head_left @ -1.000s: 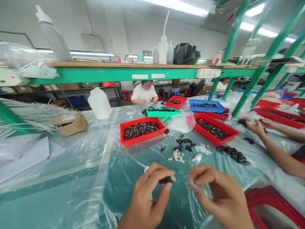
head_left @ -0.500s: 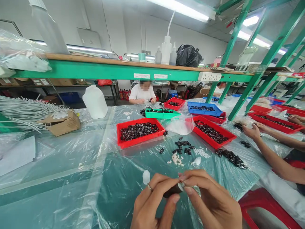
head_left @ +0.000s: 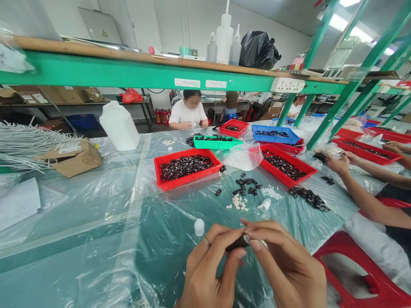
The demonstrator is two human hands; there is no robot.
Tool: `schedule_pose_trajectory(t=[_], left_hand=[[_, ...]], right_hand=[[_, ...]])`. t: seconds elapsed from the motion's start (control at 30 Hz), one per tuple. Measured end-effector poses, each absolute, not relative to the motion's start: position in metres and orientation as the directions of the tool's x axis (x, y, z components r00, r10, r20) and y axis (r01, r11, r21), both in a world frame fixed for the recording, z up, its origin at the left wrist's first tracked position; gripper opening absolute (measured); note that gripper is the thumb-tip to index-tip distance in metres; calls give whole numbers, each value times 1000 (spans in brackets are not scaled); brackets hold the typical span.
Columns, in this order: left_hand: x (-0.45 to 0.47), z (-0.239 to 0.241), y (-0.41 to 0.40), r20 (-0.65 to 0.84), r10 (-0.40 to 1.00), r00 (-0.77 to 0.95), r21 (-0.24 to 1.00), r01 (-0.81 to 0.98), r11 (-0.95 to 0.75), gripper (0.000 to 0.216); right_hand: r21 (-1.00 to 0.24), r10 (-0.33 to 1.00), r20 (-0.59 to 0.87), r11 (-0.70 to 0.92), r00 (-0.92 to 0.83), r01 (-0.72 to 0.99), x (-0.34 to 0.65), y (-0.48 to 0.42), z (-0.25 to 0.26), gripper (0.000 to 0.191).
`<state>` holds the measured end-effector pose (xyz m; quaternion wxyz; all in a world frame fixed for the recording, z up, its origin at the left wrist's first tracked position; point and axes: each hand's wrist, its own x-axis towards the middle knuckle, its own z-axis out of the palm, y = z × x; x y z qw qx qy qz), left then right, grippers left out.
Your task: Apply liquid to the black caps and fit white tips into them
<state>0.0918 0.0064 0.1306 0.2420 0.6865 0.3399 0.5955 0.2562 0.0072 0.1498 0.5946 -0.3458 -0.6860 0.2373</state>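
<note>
My left hand point(head_left: 210, 269) pinches a small dark part point(head_left: 236, 244) between thumb and fingers low in the middle of the view; a ring shows on one finger. My right hand point(head_left: 284, 267) meets it from the right, its fingertips closed on the same part's end, where a bit of white shows. Just beyond my hands lie a small white cap point(head_left: 199, 226), a heap of tiny white pieces point(head_left: 239, 203) and several loose black parts point(head_left: 247, 188) on the plastic-covered table point(head_left: 96, 239).
A red tray of black parts point(head_left: 186, 167) stands ahead, another red tray point(head_left: 287, 168) to its right, green point(head_left: 216, 142) and blue point(head_left: 276, 134) trays farther back. A co-worker's arm point(head_left: 362, 194) reaches in at right. White jug point(head_left: 118, 126), cardboard box point(head_left: 72, 157), red stool point(head_left: 359, 271).
My hands came together: the right hand closed onto the dark part that the left hand holds. The camera tilted down a little, so the shelf sits higher in view.
</note>
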Motion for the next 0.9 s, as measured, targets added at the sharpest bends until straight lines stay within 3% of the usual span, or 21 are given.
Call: schedule_pose_trajectory(t=[0.6, 0.9], left_hand=[[91, 136, 1, 757, 648, 91, 626, 184, -758, 41], [99, 136, 3, 801, 596, 55, 572, 225, -789, 31]], right_hand=[[-554, 613, 786, 757, -82, 346, 255, -12, 159, 39], [-587, 616, 787, 753, -6, 298, 251, -16, 144, 39]])
